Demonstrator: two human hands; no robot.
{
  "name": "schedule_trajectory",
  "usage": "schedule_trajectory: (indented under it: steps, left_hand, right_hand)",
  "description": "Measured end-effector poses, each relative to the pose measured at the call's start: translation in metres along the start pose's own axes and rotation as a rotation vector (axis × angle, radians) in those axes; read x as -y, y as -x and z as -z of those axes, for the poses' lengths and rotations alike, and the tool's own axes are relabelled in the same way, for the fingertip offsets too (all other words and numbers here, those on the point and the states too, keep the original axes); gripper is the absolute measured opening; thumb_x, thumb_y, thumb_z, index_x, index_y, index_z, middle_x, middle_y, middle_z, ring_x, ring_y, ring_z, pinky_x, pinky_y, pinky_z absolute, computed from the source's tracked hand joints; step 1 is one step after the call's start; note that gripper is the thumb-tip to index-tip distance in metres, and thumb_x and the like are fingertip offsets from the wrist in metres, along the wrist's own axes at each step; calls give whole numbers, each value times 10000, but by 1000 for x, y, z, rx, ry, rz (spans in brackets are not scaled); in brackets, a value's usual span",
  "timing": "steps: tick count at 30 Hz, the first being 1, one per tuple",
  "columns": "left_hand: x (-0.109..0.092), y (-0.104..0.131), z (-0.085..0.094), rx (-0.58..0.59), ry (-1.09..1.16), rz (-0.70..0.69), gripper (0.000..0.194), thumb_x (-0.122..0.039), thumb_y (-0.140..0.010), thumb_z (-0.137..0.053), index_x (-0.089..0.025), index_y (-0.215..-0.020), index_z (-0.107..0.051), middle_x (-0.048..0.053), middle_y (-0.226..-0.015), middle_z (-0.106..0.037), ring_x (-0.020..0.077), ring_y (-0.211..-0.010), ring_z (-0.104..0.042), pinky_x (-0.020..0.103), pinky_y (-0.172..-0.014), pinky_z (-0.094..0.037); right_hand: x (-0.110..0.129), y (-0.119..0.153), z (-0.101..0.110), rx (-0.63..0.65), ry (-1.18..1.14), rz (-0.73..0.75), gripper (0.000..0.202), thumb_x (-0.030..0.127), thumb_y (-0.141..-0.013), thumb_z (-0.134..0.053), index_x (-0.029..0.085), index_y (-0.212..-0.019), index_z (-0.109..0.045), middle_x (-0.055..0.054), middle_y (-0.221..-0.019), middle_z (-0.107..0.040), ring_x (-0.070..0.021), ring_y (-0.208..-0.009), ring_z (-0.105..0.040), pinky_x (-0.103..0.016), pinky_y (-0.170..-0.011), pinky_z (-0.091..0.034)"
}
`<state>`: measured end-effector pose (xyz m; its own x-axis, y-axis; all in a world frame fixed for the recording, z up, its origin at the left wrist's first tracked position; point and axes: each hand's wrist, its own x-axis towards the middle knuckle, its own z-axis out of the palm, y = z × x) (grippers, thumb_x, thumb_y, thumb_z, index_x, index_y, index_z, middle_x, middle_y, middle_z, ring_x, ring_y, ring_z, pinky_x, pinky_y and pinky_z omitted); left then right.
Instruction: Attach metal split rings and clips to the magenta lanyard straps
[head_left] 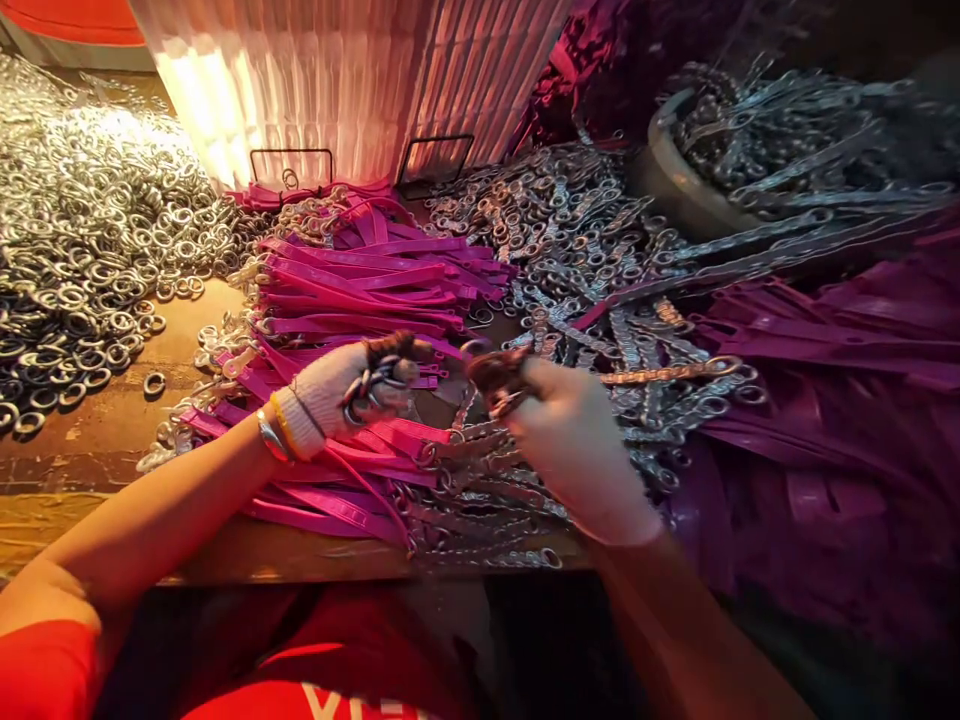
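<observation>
My left hand (341, 385), in a white knit glove with dark fingertips, is closed around several metal rings (369, 392). Opposite it, my right hand (574, 440), also gloved, is closed and smeared by motion; a small metal part shows at its fingertips, but I cannot make out what it is. A short gap separates the two hands. Beneath them lie pink straps (367, 275) with metal ends, in a spread pile. Twisted metal strips with looped ends (495, 470) lie below and beside my right hand.
Loose metal rings (90, 230) are heaped at the left on the wooden table (199, 320). A ribbed translucent container (322, 90) stands at the back. At the right are a tub (671, 150) full of metal strips and a heap of purple straps (817, 430).
</observation>
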<state>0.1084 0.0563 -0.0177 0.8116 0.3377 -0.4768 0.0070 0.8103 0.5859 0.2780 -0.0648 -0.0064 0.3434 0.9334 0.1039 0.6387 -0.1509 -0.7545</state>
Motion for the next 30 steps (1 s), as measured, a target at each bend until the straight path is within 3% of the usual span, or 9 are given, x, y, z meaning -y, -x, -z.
schedule_trajectory:
  steps: [3, 6, 9, 11, 13, 19, 23, 26, 30]
  left_hand:
    - [0, -12, 12, -98, -261, -122, 305, -421, -876, -627, -119, -836, -640, 12, -596, -551, 50, -391, -328, 161, -338, -225]
    - [6, -26, 13, -246, -931, -249, 229, -323, -872, -615, -118, -781, -657, 33, -616, -570, 89, -464, -440, 196, -433, -349]
    - [11, -45, 5, -351, -1538, -379, 123, -184, -843, -592, -116, -853, -695, 80, -793, -641, 179, -739, -615, 234, -636, -453]
    - [14, -57, -2, -345, -1798, -372, 216, -129, -855, -548, -103, -999, -706, 122, -982, -662, 233, -902, -652, 268, -740, -469]
    - [18, -65, -9, -330, -1983, -320, 315, -99, -903, -461, -95, -1124, -686, 170, -1109, -640, 270, -927, -677, 318, -755, -488]
    - [28, -55, -15, -357, -2151, -346, 455, -201, -1016, -262, -157, -1356, -561, 221, -1175, -587, 348, -892, -702, 439, -677, -534]
    - [31, -47, -13, -286, -2151, -288, 418, -212, -1016, -279, -123, -1259, -607, 203, -1172, -598, 333, -939, -696, 412, -725, -542]
    - [32, -55, -14, -344, -2041, -172, 381, -234, -1011, -333, -117, -1240, -614, 214, -1231, -585, 336, -987, -687, 421, -771, -541]
    - [29, -67, -12, -319, -1934, -179, 336, -194, -967, -422, -126, -1204, -650, 209, -1254, -597, 322, -1016, -677, 396, -805, -527]
  right_hand:
    - [-21, -3, 11, -154, 209, 7, 371, 477, -914, -501, 186, -887, -729, -26, -681, -625, -202, -674, -543, -311, -628, -387]
    - [-38, -1, 9, -55, 434, 53, 311, 325, -914, -469, 173, -1009, -723, -77, -746, -680, -240, -704, -597, -327, -634, -397]
    - [-47, 2, -2, 18, 626, 76, 282, 180, -850, -459, 163, -978, -710, -105, -761, -685, -265, -731, -611, -331, -643, -395]
    - [-47, 5, -8, 43, 731, 68, 261, 129, -805, -468, 162, -914, -704, -107, -735, -671, -264, -705, -600, -326, -618, -364]
    - [-45, 8, -11, 78, 793, 70, 252, 91, -768, -475, 161, -866, -696, -104, -719, -659, -255, -676, -586, -322, -593, -321]
    - [-36, 9, -13, 124, 841, 83, 215, 72, -758, -486, 163, -787, -678, -109, -718, -647, -253, -674, -573, -326, -583, -270]
    - [-35, 9, -12, 34, 846, 136, 186, 87, -766, -501, 165, -743, -669, -119, -795, -652, -238, -731, -575, -319, -615, -305]
    - [-38, 10, -15, -26, 827, 232, 166, 84, -738, -512, 177, -690, -640, -106, -794, -647, -227, -732, -564, -313, -629, -317]
    - [-40, 10, -22, -110, 798, 348, 167, 50, -643, -501, 192, -641, -590, -73, -692, -605, -199, -641, -512, -308, -590, -285]
